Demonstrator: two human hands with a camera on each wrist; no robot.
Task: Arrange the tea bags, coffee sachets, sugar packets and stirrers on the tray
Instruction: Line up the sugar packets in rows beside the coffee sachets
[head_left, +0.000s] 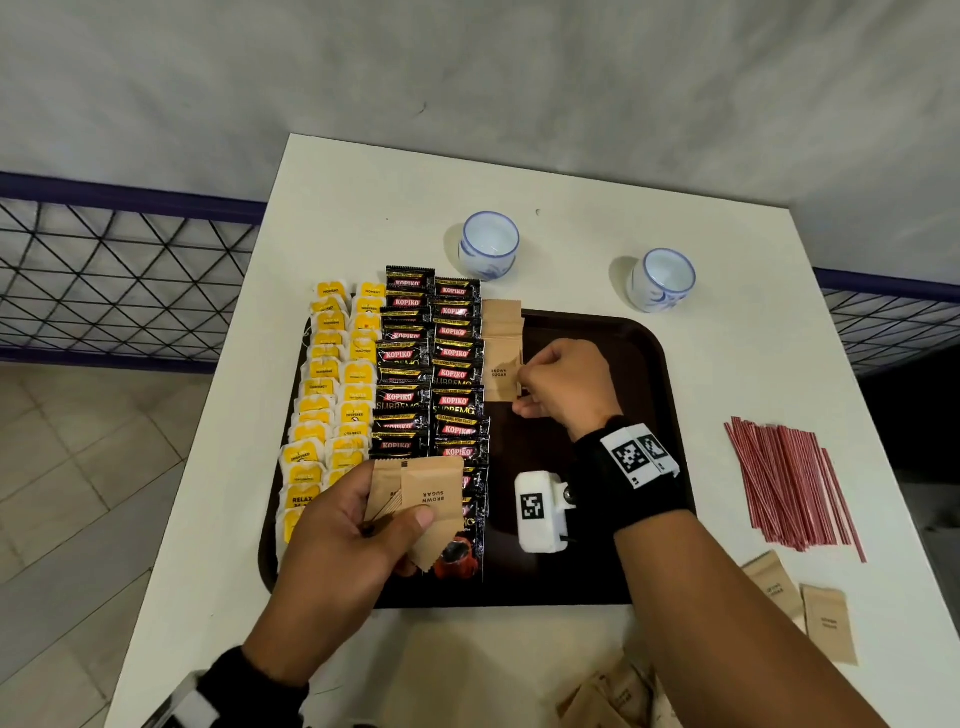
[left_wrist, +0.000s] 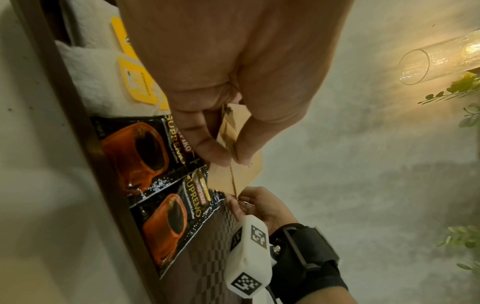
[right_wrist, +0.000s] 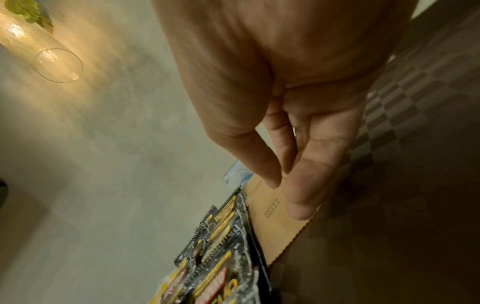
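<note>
A dark brown tray carries two columns of yellow tea bags and two columns of black coffee sachets. Right of them runs a short column of brown sugar packets. My right hand pinches the nearest packet of that column by its right edge; in the right wrist view its fingertips lie on that packet. My left hand holds a fanned stack of sugar packets above the tray's near left. Red stirrers lie on the table, right of the tray.
Two white-and-blue cups stand beyond the tray. Loose sugar packets lie at the table's near right, with more at the front edge. A black wire fence runs left of the white table.
</note>
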